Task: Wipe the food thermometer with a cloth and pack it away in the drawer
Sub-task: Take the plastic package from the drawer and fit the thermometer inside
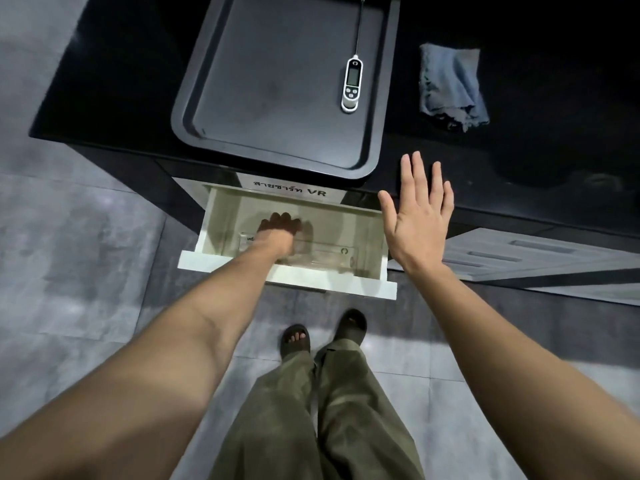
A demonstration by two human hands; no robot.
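Dim overall. The black worktop point(114, 81) swallows detail, darkest at the far right of the drawer point(287, 271). The pale drawer is the brightest area, with soft hand shadows on its inner walls. Wide-angle bending curves lines toward the frame edges; focus is slightly soft.

1. Looks like a kitchen or food-prep corner, possibly in a workplace; hard to fix more closely.
2. Glossy black counter point(114, 84) on a dark cabinet base; a dark metal baking tray point(194, 109) lies on top.
3. Digital food thermometer point(352, 83) on the tray, blue cloth point(450, 81) beside it on the counter.
4. White drawer point(287, 275) pulled open, with a printed label point(289, 191) above it ending in "VR": storage is marked, office-like.
5. Grey tiled floor point(69, 254); the person wears sandals point(294, 341).
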